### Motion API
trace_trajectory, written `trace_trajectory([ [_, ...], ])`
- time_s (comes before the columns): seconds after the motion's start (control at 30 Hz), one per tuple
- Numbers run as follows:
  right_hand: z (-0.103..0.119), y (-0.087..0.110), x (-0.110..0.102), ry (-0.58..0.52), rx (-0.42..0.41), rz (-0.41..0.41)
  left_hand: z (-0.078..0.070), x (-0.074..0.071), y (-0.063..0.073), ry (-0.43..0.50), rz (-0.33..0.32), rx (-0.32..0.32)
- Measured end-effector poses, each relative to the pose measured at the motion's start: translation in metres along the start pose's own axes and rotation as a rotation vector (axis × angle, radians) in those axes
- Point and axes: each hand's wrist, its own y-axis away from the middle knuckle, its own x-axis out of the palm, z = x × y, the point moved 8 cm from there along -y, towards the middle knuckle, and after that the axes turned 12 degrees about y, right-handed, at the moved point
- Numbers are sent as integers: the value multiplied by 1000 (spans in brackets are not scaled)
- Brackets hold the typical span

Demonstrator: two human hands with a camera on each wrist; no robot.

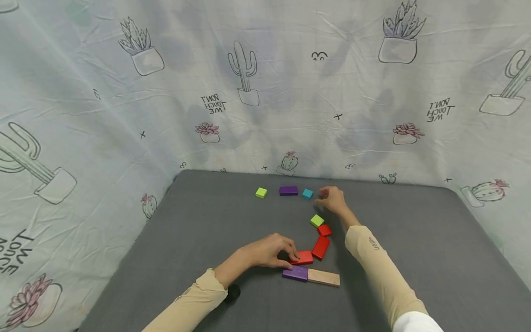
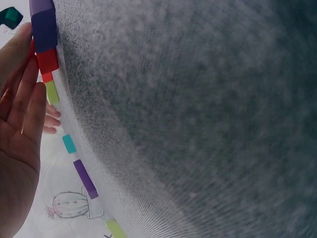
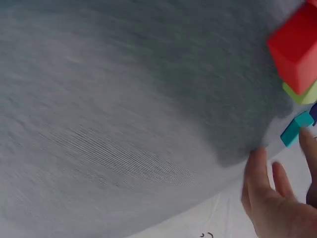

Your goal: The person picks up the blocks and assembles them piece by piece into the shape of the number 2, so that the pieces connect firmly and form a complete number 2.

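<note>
My left hand (image 1: 271, 250) is low over the near part of the table, its fingertips and thumb pinching the left end of a red block (image 1: 304, 257). The thumb lies right at a purple block (image 1: 295, 273), which meets a plain wooden block (image 1: 324, 277) end to end. In the left wrist view, a thin red strip shows between thumb and fingers. Farther back, my right hand (image 1: 333, 200) is empty, fingers loosely bent, just right of a small teal block (image 1: 307, 194). The right wrist view shows its fingers (image 3: 256, 166) apart over the cloth.
A second red block (image 1: 321, 247), a small red block (image 1: 324, 230) and a lime block (image 1: 317, 221) form a curved line from the held block. At the back are a purple block (image 1: 288, 191) and another lime block (image 1: 261, 192). Printed fabric (image 1: 282, 92) hangs behind the grey table (image 1: 199, 216).
</note>
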Motion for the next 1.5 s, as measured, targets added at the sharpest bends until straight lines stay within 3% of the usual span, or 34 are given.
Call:
trace_trajectory([
  [0.13,-3,-8,11,30,147,101,-1,2,-1,-2,2,2],
  [0.27,-2,-10,17,76,245,129,-2,4,-2,3,8,8],
  [0.57,7,-12,18,205,268,16,-10,8,-6,-4,-5,37],
  [0.7,1,-14,11,181,285,-7,-11,9,-7,-10,-4,47],
  [0.97,-6,-16,-23,121,289,-54,-6,5,-4,-2,0,22],
  [1.07,-10,-15,-30,86,265,-80,-4,4,-2,-16,-3,17],
  [1.3,-5,-9,-41,-14,59,-190,-2,2,1,-25,-12,12],
  [1.5,-2,0,-45,-70,-3,-251,-4,-2,2,-10,-11,-4],
])
